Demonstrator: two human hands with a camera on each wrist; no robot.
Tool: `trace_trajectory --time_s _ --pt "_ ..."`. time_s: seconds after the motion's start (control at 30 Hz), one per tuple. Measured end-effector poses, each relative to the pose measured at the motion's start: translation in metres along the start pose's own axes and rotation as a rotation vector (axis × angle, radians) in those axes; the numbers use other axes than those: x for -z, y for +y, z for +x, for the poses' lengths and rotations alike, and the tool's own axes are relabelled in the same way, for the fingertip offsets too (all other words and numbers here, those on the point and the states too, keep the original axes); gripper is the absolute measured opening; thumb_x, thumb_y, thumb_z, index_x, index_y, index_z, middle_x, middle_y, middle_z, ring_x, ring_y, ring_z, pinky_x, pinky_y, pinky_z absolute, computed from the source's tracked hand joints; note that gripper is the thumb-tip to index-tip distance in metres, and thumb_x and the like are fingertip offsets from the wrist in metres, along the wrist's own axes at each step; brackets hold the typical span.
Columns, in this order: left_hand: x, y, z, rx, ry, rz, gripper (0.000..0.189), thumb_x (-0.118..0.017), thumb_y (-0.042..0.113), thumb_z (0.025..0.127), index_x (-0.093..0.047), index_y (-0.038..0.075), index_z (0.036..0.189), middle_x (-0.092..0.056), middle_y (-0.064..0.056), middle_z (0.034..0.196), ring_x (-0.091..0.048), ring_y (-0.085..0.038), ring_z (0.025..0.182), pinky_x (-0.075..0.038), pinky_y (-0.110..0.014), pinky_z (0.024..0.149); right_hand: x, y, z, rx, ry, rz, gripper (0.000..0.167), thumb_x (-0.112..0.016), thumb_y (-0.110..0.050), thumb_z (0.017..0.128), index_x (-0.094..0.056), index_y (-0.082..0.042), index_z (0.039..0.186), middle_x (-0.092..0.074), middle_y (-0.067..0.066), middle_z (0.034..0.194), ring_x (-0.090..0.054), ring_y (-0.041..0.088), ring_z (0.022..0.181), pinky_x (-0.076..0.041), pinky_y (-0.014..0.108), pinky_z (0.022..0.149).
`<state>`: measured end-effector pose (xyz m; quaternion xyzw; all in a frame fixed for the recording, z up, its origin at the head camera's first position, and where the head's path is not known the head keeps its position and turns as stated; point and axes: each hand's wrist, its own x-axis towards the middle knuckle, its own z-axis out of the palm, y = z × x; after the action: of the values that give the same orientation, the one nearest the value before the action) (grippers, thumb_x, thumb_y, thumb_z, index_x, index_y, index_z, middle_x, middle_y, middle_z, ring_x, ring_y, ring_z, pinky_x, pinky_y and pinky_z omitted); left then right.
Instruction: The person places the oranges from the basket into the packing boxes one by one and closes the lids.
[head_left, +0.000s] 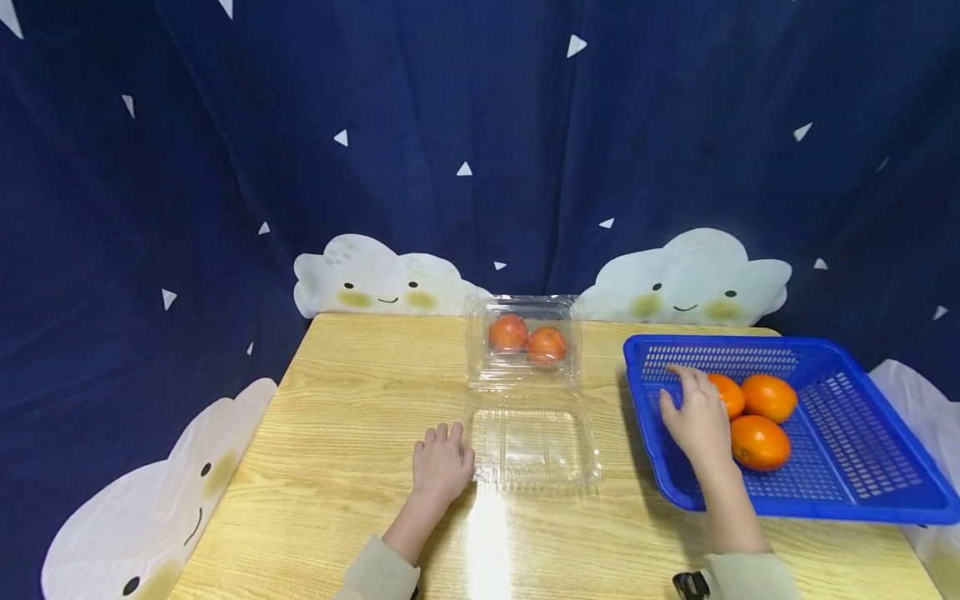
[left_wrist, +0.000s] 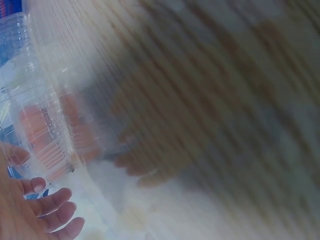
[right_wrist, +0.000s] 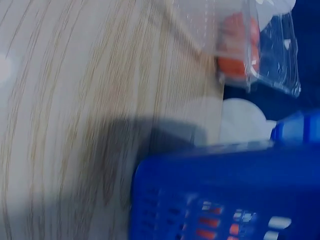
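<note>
Your grip is apart on both sides: right hand (head_left: 701, 421) spread, left hand (head_left: 441, 465) relaxed. On your table (head_left: 352, 400), the basket (head_left: 825, 507) sits at right, your right hand over its left part. The clear box (head_left: 534, 446) lies unfolded, your left hand at its near half's left edge. Three oranges (head_left: 760, 443) are in the basket; two red fruits (head_left: 508, 333) sit in the box's far half.
</note>
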<state>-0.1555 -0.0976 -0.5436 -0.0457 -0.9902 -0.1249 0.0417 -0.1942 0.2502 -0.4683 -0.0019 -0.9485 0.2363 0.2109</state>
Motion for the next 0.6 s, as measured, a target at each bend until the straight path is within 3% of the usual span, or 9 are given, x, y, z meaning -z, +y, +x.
trace_trajectory --time_s 0.27,0.6 --pt "-0.001 -0.001 0.000 0.004 -0.014 0.001 0.037 -0.043 0.028 0.088 -0.051 0.009 0.119 -0.055 -0.012 0.109 -0.050 -0.030 0.096 -0.043 -0.045 0.078 0.014 0.031 -0.004 -0.055 -0.003 -0.065 0.039 -0.061 -0.008 0.080 -0.050 0.002 0.116 -0.046 0.030 0.116 -0.041 0.050 0.103 -0.031 0.063 0.078" --pt "-0.002 -0.002 0.001 0.010 -0.013 0.005 0.037 -0.042 0.028 0.089 -0.051 0.009 0.119 -0.055 -0.011 0.109 -0.050 -0.029 0.095 -0.043 -0.045 0.077 0.025 0.065 -0.012 -0.181 -0.124 -0.123 0.054 -0.060 -0.013 0.081 -0.039 0.004 0.128 -0.035 0.036 0.123 -0.032 0.055 0.108 -0.025 0.066 0.082"
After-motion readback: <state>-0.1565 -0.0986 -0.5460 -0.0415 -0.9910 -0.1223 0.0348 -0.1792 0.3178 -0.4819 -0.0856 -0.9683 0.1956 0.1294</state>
